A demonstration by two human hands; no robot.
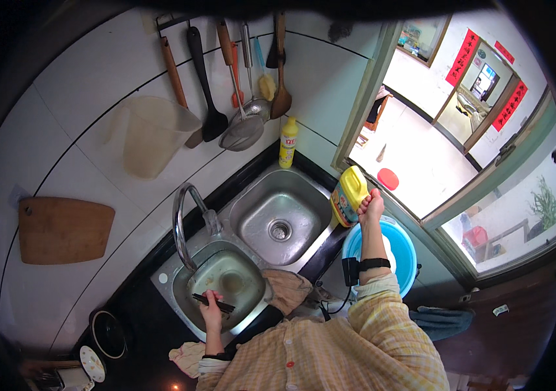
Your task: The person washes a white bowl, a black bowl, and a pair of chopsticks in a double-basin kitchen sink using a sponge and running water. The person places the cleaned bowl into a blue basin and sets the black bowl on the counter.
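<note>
A bundle of dark chopsticks is held in my left hand above the near sink basin. Shallow cloudy water and small food scraps lie in that basin. My right hand closes its fingers at the right side of a yellow plastic jug bearing a label. The part of the jug under my fingers is hidden. The jug is beside the far steel basin, whose drain strainer shows. A chrome faucet arches over the near basin.
A blue bucket stands below my right forearm. A brown cloth hangs over the sink's front edge. A yellow bottle stands in the back corner. Ladles and strainers, a plastic measuring jug and a cutting board hang on the tiles.
</note>
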